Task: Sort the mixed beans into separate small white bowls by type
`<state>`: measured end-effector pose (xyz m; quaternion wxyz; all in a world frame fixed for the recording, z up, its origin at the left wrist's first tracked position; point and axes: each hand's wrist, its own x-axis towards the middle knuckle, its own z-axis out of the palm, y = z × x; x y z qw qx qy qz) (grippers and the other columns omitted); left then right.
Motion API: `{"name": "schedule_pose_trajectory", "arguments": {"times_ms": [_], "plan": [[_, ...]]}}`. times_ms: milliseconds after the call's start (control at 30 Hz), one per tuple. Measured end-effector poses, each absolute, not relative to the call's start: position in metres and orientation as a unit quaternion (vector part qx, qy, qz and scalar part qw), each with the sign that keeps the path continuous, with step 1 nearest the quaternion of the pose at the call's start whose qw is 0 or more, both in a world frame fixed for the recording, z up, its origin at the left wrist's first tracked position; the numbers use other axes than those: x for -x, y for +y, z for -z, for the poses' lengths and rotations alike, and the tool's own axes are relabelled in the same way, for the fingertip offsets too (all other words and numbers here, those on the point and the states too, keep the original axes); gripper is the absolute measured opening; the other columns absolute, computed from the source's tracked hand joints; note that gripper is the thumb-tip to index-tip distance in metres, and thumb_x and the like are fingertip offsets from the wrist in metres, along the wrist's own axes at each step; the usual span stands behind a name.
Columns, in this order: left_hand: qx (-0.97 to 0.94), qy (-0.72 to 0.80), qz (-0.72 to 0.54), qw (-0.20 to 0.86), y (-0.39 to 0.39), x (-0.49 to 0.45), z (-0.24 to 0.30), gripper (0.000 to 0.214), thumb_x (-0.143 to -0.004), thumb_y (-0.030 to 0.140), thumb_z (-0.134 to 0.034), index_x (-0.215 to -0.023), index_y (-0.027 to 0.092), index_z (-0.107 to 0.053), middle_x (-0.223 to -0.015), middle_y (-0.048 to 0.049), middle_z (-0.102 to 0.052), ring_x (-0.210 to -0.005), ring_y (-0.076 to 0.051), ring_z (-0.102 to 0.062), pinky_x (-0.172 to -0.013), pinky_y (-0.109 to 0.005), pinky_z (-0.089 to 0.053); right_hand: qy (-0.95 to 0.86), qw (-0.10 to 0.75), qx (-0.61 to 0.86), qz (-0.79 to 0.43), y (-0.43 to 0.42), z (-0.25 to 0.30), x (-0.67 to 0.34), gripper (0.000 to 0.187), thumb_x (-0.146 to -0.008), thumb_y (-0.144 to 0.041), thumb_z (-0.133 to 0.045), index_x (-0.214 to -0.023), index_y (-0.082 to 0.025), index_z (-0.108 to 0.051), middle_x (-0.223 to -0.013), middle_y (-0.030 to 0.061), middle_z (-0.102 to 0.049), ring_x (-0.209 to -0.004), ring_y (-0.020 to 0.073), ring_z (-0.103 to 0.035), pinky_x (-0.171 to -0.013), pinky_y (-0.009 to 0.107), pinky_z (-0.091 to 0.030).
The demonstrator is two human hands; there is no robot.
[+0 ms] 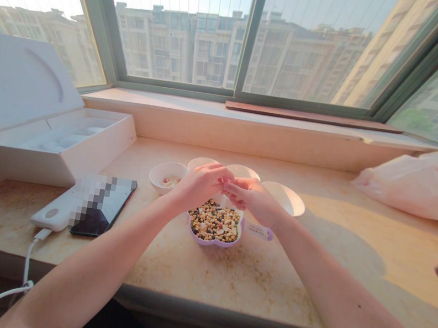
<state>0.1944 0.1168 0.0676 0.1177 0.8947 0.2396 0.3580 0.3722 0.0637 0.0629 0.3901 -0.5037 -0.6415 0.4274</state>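
Note:
My left hand (200,186) and my right hand (253,199) meet above a lilac scalloped dish (212,243) heaped with mixed beans and pale seeds (214,222). Their fingertips are bunched close together, and anything between them is hidden. A small white bowl (167,176) with a few beans sits left of my left hand. A wider white bowl (286,199) sits beyond my right hand, its inside showing no beans. Two more white bowls (201,163) (243,171) are partly hidden behind my hands.
A marble windowsill (250,281) bears everything. An open white box (52,128) stands at the left, beside a white power bank (52,213) with a white cable (27,260) and a phone (111,207). A pink plastic bag (420,186) lies at the right.

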Motion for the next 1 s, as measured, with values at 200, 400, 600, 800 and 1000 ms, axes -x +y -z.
{"name": "schedule_pose_trajectory", "arguments": {"times_ms": [200, 400, 600, 800, 1000], "plan": [[-0.901, 0.317, -0.270, 0.122, 0.117, -0.195, -0.058, 0.027, -0.090, 0.008, -0.049, -0.107, 0.016, -0.068, -0.106, -0.0077, -0.071, -0.086, -0.016, -0.066, -0.081, -0.029, -0.053, -0.698, 0.358, 0.613, -0.095, 0.069, -0.062, -0.386, 0.033, -0.095, -0.040, -0.054, -0.089, -0.017, -0.078, -0.088, 0.0071, -0.074, -0.074, 0.0185, -0.061, -0.070, 0.032, -0.045], [-0.966, 0.238, -0.077, 0.068, 0.116, -0.193, -0.051, 0.030, -0.089, 0.008, -0.045, -0.086, 0.020, -0.073, -0.092, -0.0048, -0.074, -0.085, -0.021, -0.067, -0.079, -0.030, -0.050, -0.680, 0.291, 0.671, 0.044, 0.080, -0.055, -0.403, 0.029, -0.096, -0.026, -0.050, -0.103, -0.021, -0.078, -0.103, 0.0073, -0.077, -0.092, 0.0234, -0.068, -0.080, 0.033, -0.048], [-0.970, 0.233, -0.057, 0.044, 0.122, -0.196, -0.037, 0.029, -0.087, 0.007, -0.046, -0.085, 0.020, -0.071, -0.096, -0.0050, -0.075, -0.089, -0.021, -0.068, -0.079, -0.028, -0.048, -0.677, 0.260, 0.686, 0.056, 0.082, -0.047, -0.405, 0.031, -0.098, -0.027, -0.049, -0.112, -0.022, -0.076, -0.118, 0.0088, -0.073, -0.100, 0.0250, -0.068, -0.078, 0.032, -0.049], [-0.970, 0.233, -0.053, 0.045, 0.121, -0.199, -0.037, 0.028, -0.090, 0.011, -0.046, -0.081, 0.018, -0.072, -0.095, -0.0062, -0.074, -0.084, -0.021, -0.068, -0.074, -0.028, -0.048, -0.669, 0.249, 0.697, 0.065, 0.083, -0.045, -0.405, 0.032, -0.095, -0.030, -0.054, -0.121, -0.024, -0.072, -0.113, 0.0088, -0.073, -0.095, 0.0258, -0.069, -0.074, 0.033, -0.049], [-0.966, 0.247, -0.037, 0.068, 0.114, -0.199, -0.046, 0.028, -0.090, 0.007, -0.044, -0.090, 0.018, -0.070, -0.102, -0.0061, -0.075, -0.089, -0.020, -0.068, -0.074, -0.026, -0.047, -0.668, 0.263, 0.695, 0.046, 0.080, -0.048, -0.401, 0.029, -0.095, -0.031, -0.055, -0.116, -0.023, -0.074, -0.119, 0.0076, -0.072, -0.101, 0.0261, -0.068, -0.081, 0.034, -0.050]]}}
